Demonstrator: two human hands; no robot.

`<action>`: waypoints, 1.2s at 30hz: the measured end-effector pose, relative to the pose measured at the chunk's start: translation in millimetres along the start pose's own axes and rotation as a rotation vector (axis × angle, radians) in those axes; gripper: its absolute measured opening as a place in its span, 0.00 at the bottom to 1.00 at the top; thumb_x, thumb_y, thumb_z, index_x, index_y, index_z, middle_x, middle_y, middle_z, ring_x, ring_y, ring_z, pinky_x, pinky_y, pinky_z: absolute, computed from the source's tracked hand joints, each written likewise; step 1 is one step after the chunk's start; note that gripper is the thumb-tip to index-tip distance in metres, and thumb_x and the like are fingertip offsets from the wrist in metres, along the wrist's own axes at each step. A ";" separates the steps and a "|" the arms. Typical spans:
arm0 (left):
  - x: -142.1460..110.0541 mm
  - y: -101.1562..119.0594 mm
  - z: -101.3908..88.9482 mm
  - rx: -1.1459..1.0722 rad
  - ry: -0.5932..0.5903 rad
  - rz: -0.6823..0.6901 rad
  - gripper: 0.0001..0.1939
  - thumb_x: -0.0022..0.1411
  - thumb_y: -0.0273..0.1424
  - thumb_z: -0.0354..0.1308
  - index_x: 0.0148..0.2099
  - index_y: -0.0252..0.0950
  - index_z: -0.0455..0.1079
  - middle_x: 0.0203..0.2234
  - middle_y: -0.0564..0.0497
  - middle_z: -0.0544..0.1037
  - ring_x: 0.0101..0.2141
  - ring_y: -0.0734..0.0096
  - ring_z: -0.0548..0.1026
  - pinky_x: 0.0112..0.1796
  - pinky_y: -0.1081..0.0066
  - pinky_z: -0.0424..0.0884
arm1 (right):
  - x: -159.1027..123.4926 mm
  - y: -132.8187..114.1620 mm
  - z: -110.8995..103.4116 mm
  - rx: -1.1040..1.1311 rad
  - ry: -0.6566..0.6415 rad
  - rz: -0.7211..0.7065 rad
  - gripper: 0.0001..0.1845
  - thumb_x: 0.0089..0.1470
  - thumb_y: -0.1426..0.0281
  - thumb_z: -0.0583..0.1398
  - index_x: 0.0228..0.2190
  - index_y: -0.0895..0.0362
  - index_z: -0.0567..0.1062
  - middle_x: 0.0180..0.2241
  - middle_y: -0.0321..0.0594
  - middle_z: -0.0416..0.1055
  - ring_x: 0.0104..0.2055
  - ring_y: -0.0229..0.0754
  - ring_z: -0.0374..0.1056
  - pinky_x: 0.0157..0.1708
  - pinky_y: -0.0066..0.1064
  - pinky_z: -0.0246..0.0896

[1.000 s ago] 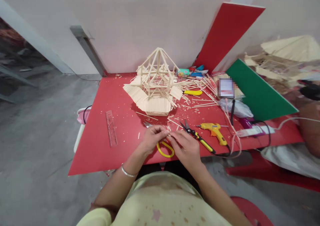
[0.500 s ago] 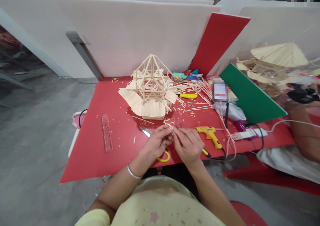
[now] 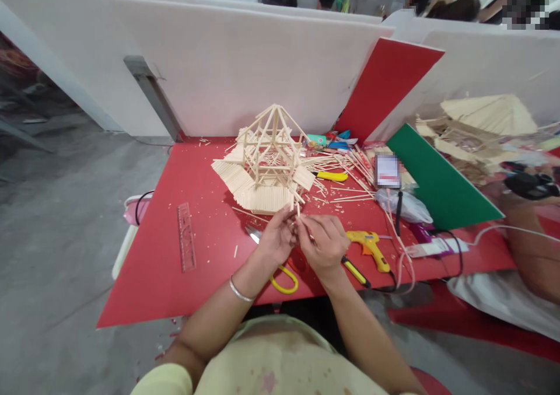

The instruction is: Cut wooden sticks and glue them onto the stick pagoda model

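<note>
Though slim, a stick (image 3: 298,210) between pinched right fingers (image 3: 315,224), grip of left fingers (image 3: 281,216) unclear.

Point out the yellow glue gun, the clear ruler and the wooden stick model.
Yellow glue gun (image 3: 371,244), head view: on its body, above the handle.
Clear ruler (image 3: 186,237), head view: middle of its flat face.
Wooden stick model (image 3: 265,198), head view: its front slatted panel.
</note>
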State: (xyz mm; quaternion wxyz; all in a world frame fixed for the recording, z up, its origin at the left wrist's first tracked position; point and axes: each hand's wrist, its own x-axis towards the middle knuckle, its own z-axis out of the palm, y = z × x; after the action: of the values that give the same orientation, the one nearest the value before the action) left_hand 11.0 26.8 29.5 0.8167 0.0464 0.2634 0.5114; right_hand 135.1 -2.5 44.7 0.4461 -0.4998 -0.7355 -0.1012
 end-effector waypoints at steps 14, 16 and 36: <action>15.6 12.7 13.8 0.079 0.068 0.031 0.13 0.46 0.30 0.71 0.30 0.31 0.71 0.18 0.58 0.70 0.17 0.86 0.61 0.17 0.81 0.53 | 8.7 5.1 19.1 0.007 -0.015 0.055 0.07 0.58 0.70 0.62 0.39 0.54 0.80 0.37 0.42 0.79 0.40 0.41 0.71 0.46 0.35 0.66; 16.9 12.9 13.8 0.099 0.073 0.036 0.12 0.46 0.30 0.71 0.31 0.31 0.72 0.18 0.57 0.71 0.17 0.86 0.61 0.17 0.81 0.52 | 8.7 5.8 19.1 0.010 -0.028 0.062 0.07 0.59 0.70 0.62 0.38 0.54 0.80 0.37 0.41 0.79 0.40 0.41 0.71 0.46 0.35 0.66; 21.8 13.1 12.0 0.099 0.052 0.050 0.15 0.44 0.30 0.73 0.30 0.31 0.70 0.19 0.58 0.69 0.18 0.86 0.63 0.18 0.82 0.52 | 4.6 11.0 18.5 0.043 -0.036 0.064 0.08 0.58 0.70 0.63 0.41 0.55 0.80 0.38 0.40 0.79 0.40 0.40 0.70 0.46 0.35 0.65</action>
State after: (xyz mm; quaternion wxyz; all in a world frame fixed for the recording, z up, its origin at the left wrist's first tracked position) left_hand 13.4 54.1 36.0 0.7930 0.0803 0.3084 0.5191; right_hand 133.4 16.7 34.2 0.4467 -0.5150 -0.7290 -0.0619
